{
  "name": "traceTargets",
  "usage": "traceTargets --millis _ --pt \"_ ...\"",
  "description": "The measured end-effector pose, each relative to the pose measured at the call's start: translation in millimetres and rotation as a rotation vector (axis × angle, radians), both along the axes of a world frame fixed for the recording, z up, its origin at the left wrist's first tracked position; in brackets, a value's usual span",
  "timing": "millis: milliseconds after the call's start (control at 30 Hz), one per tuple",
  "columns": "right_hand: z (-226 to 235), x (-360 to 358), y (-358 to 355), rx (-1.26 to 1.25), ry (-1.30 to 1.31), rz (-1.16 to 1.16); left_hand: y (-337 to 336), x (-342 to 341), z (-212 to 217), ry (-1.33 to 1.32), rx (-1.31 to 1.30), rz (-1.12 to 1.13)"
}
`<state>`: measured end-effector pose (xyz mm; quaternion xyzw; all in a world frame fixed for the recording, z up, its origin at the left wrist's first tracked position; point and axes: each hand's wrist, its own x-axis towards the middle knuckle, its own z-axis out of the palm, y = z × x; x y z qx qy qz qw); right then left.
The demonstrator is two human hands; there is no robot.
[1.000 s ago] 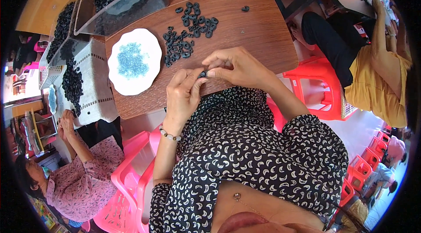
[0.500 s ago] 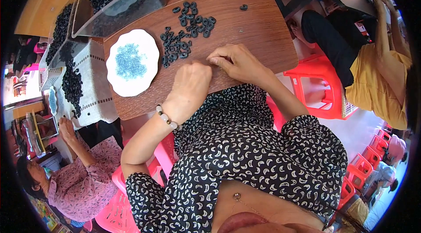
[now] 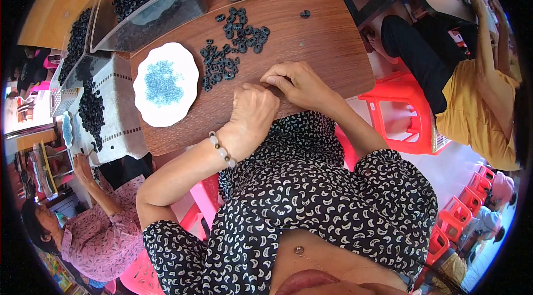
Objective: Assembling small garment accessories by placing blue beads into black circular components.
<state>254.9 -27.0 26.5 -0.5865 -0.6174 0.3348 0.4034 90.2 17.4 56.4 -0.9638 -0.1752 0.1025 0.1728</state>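
Over the near part of the brown wooden table [image 3: 311, 34], my left hand [image 3: 254, 109] is closed, knuckles up, a beaded bracelet [image 3: 222, 149] on its wrist. My right hand [image 3: 294, 81] meets it, thumb and forefinger pinched together at the left hand's fingers. Whatever they pinch is hidden or too small to make out. Beyond them lies a loose pile of small black ring-like parts [image 3: 244, 37], and one single black part [image 3: 305, 13] sits apart to the right. On the left a white scalloped plate [image 3: 191, 81] holds many tiny blue-grey pieces.
Clear plastic bins [image 3: 155, 26] with black parts stand along the far edge. At left, a person in pink [image 3: 105, 234] works at a cloth-covered table [image 3: 119, 112] with more black parts. A person in yellow [image 3: 472, 101] and red plastic stools [image 3: 402, 112] are at right.
My left hand has shifted right and turned at the wrist, its elbow swinging outward to the left. The right hand has stayed almost in place. The pile and plate look unchanged.
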Motion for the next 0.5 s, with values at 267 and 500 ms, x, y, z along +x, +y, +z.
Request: traceTargets --millis 267,500 --pt "-2 -2 0 0.008 0.031 0.001 10 -17 0 -0.149 -0.215 0.061" --pt "1 -1 1 -0.013 0.126 -0.038 -1 -33 -9 -0.964 -0.697 0.257"
